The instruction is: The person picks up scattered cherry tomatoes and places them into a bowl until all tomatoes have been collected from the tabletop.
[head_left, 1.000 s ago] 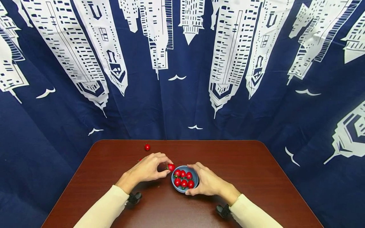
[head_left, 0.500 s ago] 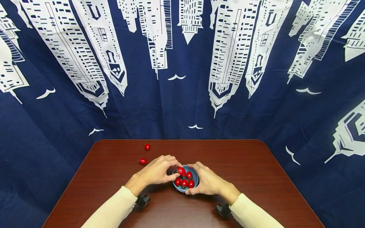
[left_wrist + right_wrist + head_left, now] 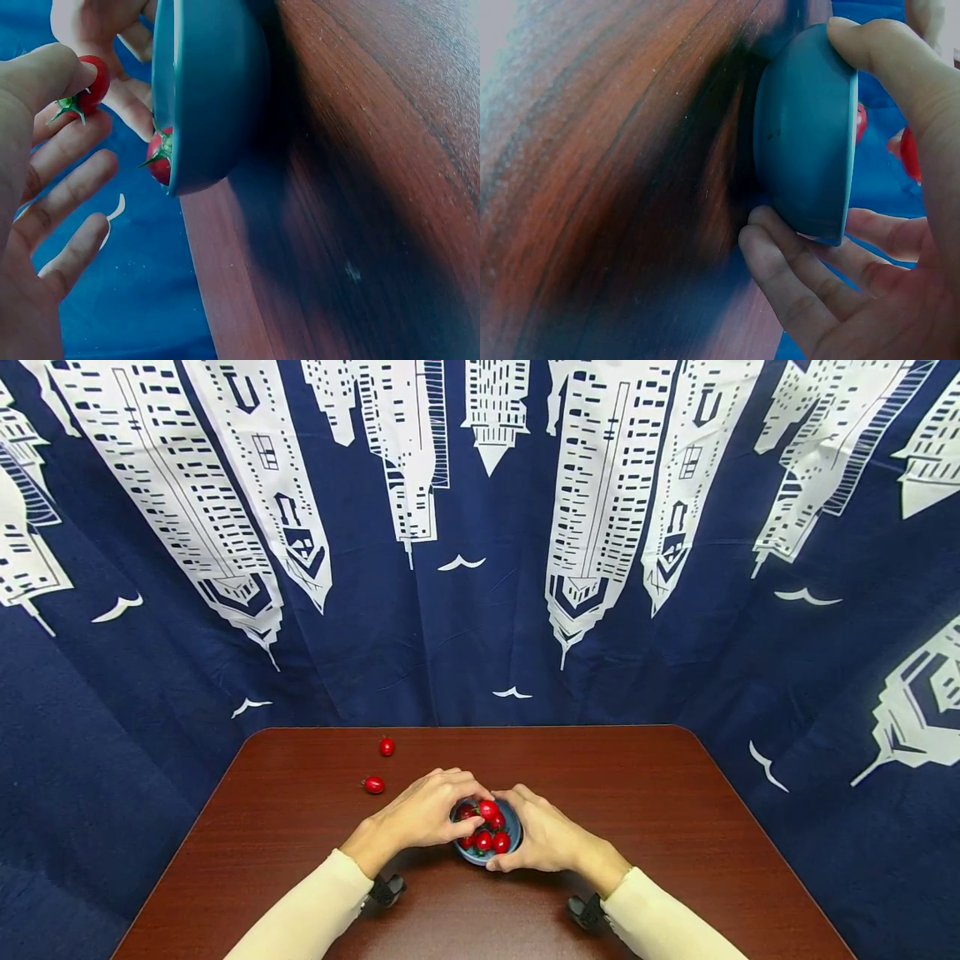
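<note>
My left hand is over the blue bowl, pinching a red cherry tomato between thumb and fingers. In the left wrist view this cherry tomato has a green stem, and the other fingers spread apart below it. Several cherry tomatoes lie inside the bowl, some partly hidden by the left hand. My right hand holds the bowl from its right side. The right wrist view shows the thumb at one side of the bowl and fingers against the opposite side.
Two loose cherry tomatoes lie on the brown table, left of the bowl: one nearer, one close to the back edge. Behind the table hangs a navy cloth with white building shapes.
My left hand has moved right with its cherry tomato, from the bowl's left rim to above the bowl. The nearer loose tomato has come into full view. The right hand and bowl stay put.
</note>
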